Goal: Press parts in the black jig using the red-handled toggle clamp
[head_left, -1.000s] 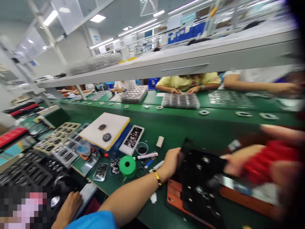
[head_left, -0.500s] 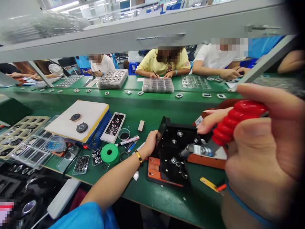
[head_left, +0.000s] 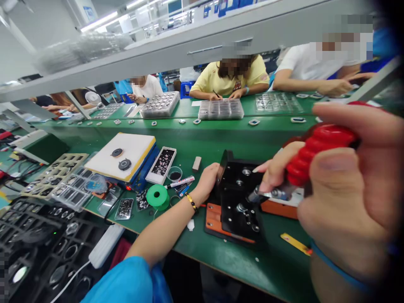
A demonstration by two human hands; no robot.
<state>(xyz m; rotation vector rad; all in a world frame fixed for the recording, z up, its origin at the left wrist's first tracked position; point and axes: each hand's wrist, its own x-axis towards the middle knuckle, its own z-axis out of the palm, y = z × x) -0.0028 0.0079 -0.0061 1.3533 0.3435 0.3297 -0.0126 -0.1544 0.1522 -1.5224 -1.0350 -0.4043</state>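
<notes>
My right hand [head_left: 344, 198] is wrapped around the red ribbed lever handle [head_left: 322, 153], close to the camera at the right. Metal linkage [head_left: 271, 193] joins this handle to a black clamp fixture [head_left: 235, 210] with an orange base plate [head_left: 214, 214]. Against the fixture's left side rests my left hand [head_left: 208, 181], its fingers mostly hidden behind the black upright plate [head_left: 223, 166]. What those fingers hold, if anything, does not show. A yellow strip-like tool [head_left: 295, 244] lies on the green bench [head_left: 221, 265] below my right hand.
Left of the fixture are a green spool [head_left: 158, 198], a marker [head_left: 179, 182], a white tray of small parts [head_left: 161, 165] and a white-topped box [head_left: 121, 151] bearing two round black pieces. A grey shelf beam [head_left: 158, 59] crosses above. Several co-workers sit opposite.
The view has turned left, so the bench items appear farther right. Both hands stay at the fixture, my right one still around the red handle.
</notes>
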